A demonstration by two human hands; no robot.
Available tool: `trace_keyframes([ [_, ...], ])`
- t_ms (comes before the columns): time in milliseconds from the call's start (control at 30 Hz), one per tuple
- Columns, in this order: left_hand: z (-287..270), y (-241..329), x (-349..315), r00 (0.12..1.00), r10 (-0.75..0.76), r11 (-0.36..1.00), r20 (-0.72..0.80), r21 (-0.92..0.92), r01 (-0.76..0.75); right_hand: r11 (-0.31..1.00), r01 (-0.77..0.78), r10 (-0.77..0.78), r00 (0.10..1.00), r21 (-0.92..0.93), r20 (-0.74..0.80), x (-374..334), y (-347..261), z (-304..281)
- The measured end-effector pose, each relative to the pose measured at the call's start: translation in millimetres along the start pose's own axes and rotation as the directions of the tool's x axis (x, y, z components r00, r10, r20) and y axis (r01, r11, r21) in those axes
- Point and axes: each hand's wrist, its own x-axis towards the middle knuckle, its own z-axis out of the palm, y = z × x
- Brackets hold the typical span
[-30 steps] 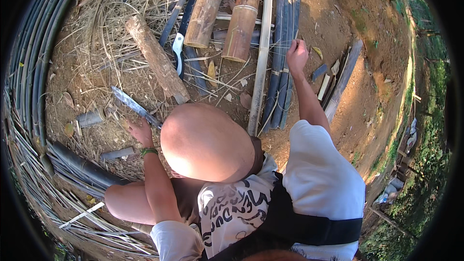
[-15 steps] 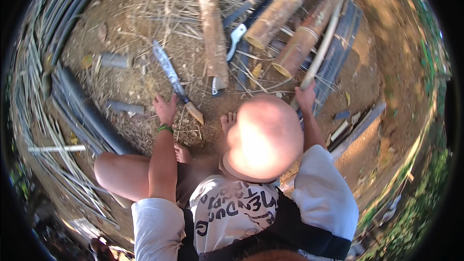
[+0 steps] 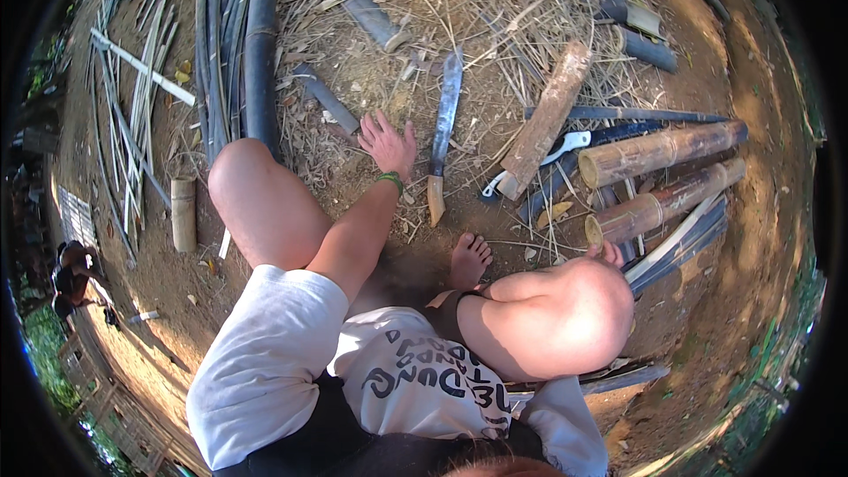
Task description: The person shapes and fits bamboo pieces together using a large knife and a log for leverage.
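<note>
My left hand [image 3: 389, 146] is open just above the ground, fingers spread, near the end of a short dark bamboo piece [image 3: 327, 97]. To its right lies a machete [image 3: 447, 106] with a wooden handle, blade pointing away from me. Only the fingertips of my right hand [image 3: 608, 253] show past my right knee, beside the cut end of a thick brown bamboo tube [image 3: 662, 206]; the knee hides the rest, and what it grips cannot be seen. A pale stick [image 3: 676, 243] and dark split bamboo strips [image 3: 685, 256] lie beside that tube.
A second bamboo tube [image 3: 662, 153], a rough wood block [image 3: 548, 119] and a white-handled tool [image 3: 565, 147] lie ahead to the right. Long dark bamboo poles [image 3: 261, 53] lie at left, beside thin strips [image 3: 132, 141]. Another person [image 3: 72, 278] is at the far left.
My view has swung, so the scene appears shifted and rotated. The left hand's fingers are more spread. My right hand, earlier visible at the pale stick's end, is now mostly behind the knee.
</note>
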Motion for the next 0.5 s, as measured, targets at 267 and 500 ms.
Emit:
trace_keyframes([
  [267,-36,-47,91,0.910,-0.413,0.910,-0.026,0.017,0.414,0.709,0.312,-0.682,0.532,0.633,0.502,-32,-161,117],
  [500,-18,-77,129,0.840,-0.527,0.839,0.130,-0.082,0.538,0.879,0.309,-0.464,0.379,0.363,0.801,-46,-220,175],
])
